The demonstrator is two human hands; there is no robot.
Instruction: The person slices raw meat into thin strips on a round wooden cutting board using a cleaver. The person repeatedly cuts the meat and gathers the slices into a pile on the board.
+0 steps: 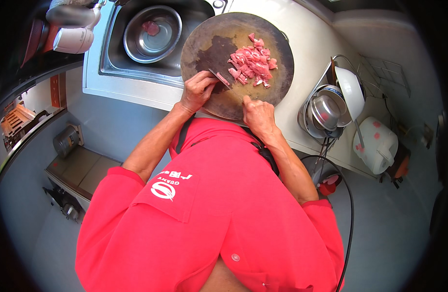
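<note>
A round wooden chopping board (pixel 242 25) with a dark wet patch lies before me, overlapping the sink's edge. My right hand (pixel 259 115) grips the handle of a kitchen knife (pixel 221 77) at the board's near edge. The blade is seen nearly edge-on and slants toward the far left. My left hand (pixel 199 89) is at the board's left side, its bent fingertips against or right beside the blade; whatever lies under them is hidden. A thin strip of raw meat (pixel 224 79) is along the blade's right side. Farther right sits a heap of cut raw meat (pixel 253 60).
In the steel sink (pixel 112 47) at the left stands a metal basin (pixel 131 49) with a lump of meat (pixel 150 28) inside. A rack of pots (pixel 324 111) and a white wok (pixel 349 91) occupy the right counter, beside a flower-patterned electric kettle (pixel 375 146).
</note>
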